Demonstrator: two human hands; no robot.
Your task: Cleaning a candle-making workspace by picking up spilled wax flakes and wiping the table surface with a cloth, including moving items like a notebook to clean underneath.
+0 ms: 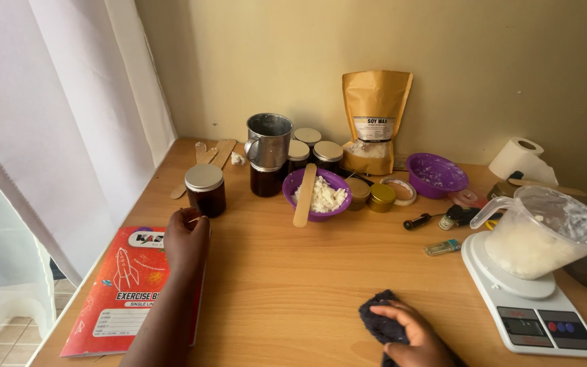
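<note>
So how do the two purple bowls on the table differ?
The nearer purple bowl holds a heap of white flakes, with a flat wooden stick laid across its rim. The farther purple bowl holds only white residue on its walls and carries no stick. It stands nearer the wall. Both are round, purple and upright.

**Dark cloth and thin stick on the desk**

Dark navy cloth (380, 319), crumpled into a soft wad, pressed flat on the desk (293, 272) under the right hand (416, 336), left of the white kitchen scale (531, 306). Thin pale stick (194, 219), pinched in the left hand (186, 241), well left of the scale.
</note>
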